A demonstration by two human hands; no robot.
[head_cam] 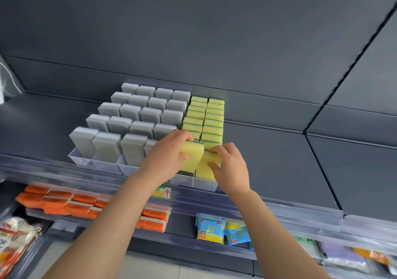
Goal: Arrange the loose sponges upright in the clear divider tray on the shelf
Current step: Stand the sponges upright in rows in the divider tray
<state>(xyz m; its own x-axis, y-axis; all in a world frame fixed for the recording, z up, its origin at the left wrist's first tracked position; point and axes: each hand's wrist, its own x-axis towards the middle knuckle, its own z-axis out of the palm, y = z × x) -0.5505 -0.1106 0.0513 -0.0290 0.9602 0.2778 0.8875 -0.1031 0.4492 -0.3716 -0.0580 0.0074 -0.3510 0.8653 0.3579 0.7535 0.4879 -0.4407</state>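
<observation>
Left hand (pixel 169 153) grips left sponge (pixel 193 156), right hand (pixel 231 167) pinches right sponge (pixel 206 168), both upright at tray (pixel 204 184) front edge. Label (pixel 165 192) below: red arrow, writing illegible. Shelf (pixel 279 160) extends rightward.

1. A shop: dark metal shelving (pixel 279 162) with a clear price rail (pixel 268 209) along its edge.
2. A shelf label (pixel 164 192) sits just below the left grip (pixel 167 158).
3. Rows of identical yellow sponges (pixel 212 118) beyond it; orange packs (pixel 62 202) and blue packs (pixel 223 231) below.
</observation>
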